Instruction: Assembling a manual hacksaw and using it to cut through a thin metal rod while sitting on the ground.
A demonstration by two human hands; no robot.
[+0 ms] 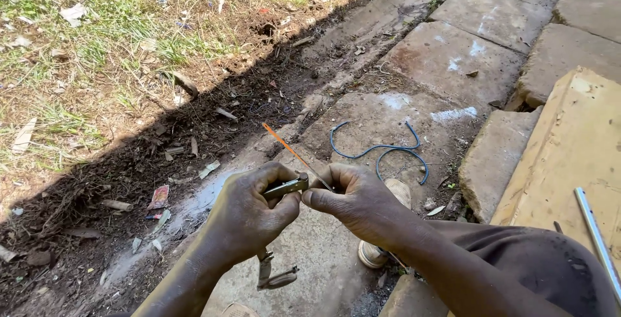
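Note:
My left hand (249, 213) is closed around a pair of metal pliers (284, 186); the jaws stick out near my thumb and the handles (275, 277) hang below my fist. My right hand (352, 197) pinches a thin orange wire (288, 149) that runs up and to the left from my fingers. The plier jaws meet the wire right where my two hands touch. Both hands are held above wet stone paving (323, 252).
A loose blue wire (388, 152) lies curled on the paving slabs just beyond my hands. A dirt strip with litter (158, 197) and grass (97, 45) lies to the left. A yellowish board (569, 155) with a metal rod (598, 239) is at right. My shoe (381, 246) rests below.

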